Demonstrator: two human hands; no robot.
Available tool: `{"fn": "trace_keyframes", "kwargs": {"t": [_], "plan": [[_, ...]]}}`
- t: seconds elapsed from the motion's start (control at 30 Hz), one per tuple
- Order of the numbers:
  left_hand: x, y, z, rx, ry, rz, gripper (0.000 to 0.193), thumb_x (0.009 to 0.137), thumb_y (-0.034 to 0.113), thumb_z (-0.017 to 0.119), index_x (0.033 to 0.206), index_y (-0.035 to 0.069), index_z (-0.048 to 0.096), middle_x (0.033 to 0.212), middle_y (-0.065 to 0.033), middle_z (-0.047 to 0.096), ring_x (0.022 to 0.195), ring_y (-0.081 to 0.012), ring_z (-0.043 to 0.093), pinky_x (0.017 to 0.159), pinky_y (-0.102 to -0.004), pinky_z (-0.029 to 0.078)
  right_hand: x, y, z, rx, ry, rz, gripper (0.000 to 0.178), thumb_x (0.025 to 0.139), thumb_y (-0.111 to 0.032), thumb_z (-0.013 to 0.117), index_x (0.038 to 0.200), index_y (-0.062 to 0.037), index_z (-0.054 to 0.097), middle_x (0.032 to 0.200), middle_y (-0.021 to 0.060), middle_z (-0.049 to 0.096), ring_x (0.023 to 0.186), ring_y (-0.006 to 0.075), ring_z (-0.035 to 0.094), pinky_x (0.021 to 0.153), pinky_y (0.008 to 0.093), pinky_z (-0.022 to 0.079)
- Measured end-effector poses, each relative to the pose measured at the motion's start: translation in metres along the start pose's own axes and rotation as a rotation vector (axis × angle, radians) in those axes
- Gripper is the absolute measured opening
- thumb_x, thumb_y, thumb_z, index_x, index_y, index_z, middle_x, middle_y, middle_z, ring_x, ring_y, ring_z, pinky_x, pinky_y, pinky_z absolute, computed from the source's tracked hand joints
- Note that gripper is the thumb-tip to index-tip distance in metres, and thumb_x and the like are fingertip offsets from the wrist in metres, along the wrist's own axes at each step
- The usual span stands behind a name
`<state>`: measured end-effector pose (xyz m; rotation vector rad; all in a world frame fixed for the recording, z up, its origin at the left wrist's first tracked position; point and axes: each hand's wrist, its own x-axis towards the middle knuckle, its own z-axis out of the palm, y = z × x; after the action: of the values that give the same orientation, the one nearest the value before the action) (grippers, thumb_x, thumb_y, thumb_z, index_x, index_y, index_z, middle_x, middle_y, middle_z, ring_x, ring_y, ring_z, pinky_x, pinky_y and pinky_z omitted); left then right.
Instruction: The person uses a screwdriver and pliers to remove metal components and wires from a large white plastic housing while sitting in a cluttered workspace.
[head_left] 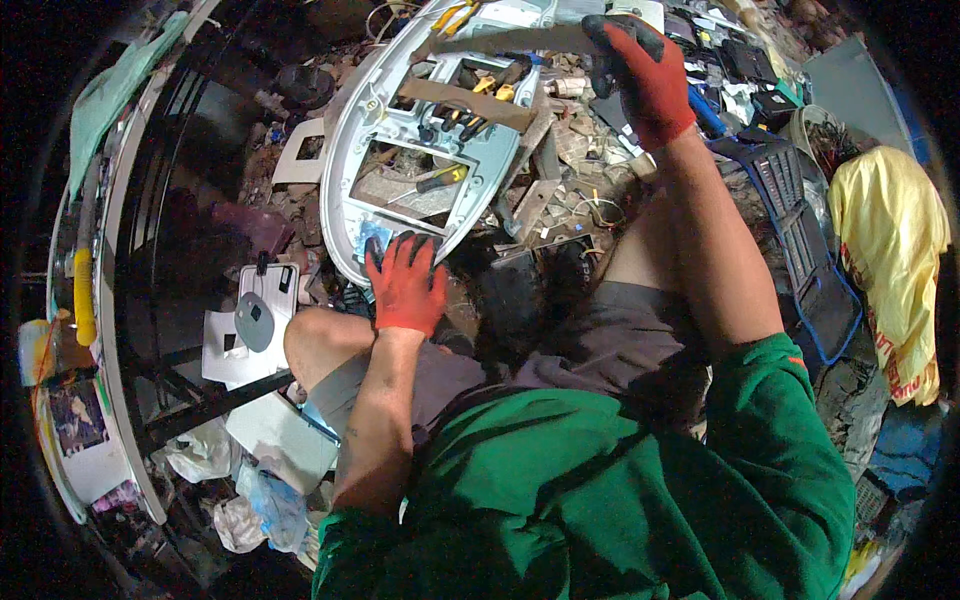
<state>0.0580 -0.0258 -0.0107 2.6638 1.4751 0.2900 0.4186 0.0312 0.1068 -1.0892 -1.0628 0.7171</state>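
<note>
My left hand (410, 285), in a red and dark glove, lies with fingers apart on the near end of a large white oval plastic housing (335, 215). Raised over the far right side, my right hand (645, 80), gloved the same way, is closed round the end of a long flat brown strip (510, 41). That strip reaches left across the housing; whether it is a blade cannot be made out. Another flat brown strip (465, 101) spans the housing. Inside the frame lie a black and yellow screwdriver (442, 179) and several yellow-handled tools (482, 108).
Broken pieces and scrap (575, 150) cover the ground round the housing. Dark electronic parts (745, 60) pile up at the far right, near a yellow sack (885, 240). On the left stand a dark metal frame (160, 250) and white plastic panels (280, 430).
</note>
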Motion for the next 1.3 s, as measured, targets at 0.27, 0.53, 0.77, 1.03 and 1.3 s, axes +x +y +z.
{"fn": "trace_keyframes", "kwargs": {"t": [0.27,0.53,0.77,1.03,1.3], "plan": [[0.020,0.005,-0.011,-0.408,0.314,-0.029,0.049,0.087,0.012,0.059,0.134,-0.001,0.047,0.131,-0.0225,0.052,0.125,-0.0374,0.048,0.108,-0.0453,0.034,-0.040,-0.035,0.042,-0.739,-0.306,-0.296,0.031,0.085,-0.028,0.068,0.106,-0.0063,0.067,0.082,0.0130,0.069,0.071,0.0192,0.067,0.066,0.0331,0.051],[0.071,-0.014,-0.022,-1.000,0.235,-0.140,0.039,0.091,-0.005,0.042,0.128,-0.002,0.055,0.123,-0.0132,0.062,0.115,-0.0222,0.058,0.102,-0.0322,0.042,-0.042,-0.037,0.066,-0.748,-0.454,-0.350,0.030,0.082,-0.032,0.069,0.099,-0.0079,0.066,0.074,0.0159,0.063,0.071,0.0347,0.064,0.066,0.0401,0.050],[0.083,-0.010,-0.014,-0.993,0.223,-0.263,0.033,0.092,0.001,0.052,0.125,0.002,0.058,0.117,-0.0107,0.065,0.110,-0.0183,0.060,0.097,-0.0307,0.044,-0.025,-0.026,0.060,-0.888,-0.403,-0.344,0.038,0.084,-0.038,0.067,0.105,-0.0065,0.067,0.081,0.0172,0.067,0.078,0.0355,0.066,0.072,0.0413,0.052],[0.119,0.018,-0.026,-0.982,0.137,-0.125,0.039,0.091,0.010,0.061,0.130,0.005,0.056,0.116,-0.0116,0.066,0.108,-0.0178,0.061,0.095,-0.0316,0.045,-0.025,-0.027,0.074,-0.909,-0.393,-0.293,0.037,0.083,-0.037,0.067,0.103,-0.0068,0.068,0.076,0.0152,0.068,0.075,0.0335,0.067,0.072,0.0395,0.053],[0.128,0.002,0.003,-1.023,0.088,0.054,0.046,0.092,0.012,0.064,0.134,0.002,0.049,0.120,-0.0098,0.063,0.108,-0.0157,0.058,0.093,-0.0302,0.046,-0.030,-0.035,0.094,-0.443,-0.468,-0.187,0.034,0.086,-0.030,0.068,0.107,-0.0031,0.066,0.085,0.0106,0.070,0.074,0.0196,0.066,0.072,0.0331,0.053]]}}
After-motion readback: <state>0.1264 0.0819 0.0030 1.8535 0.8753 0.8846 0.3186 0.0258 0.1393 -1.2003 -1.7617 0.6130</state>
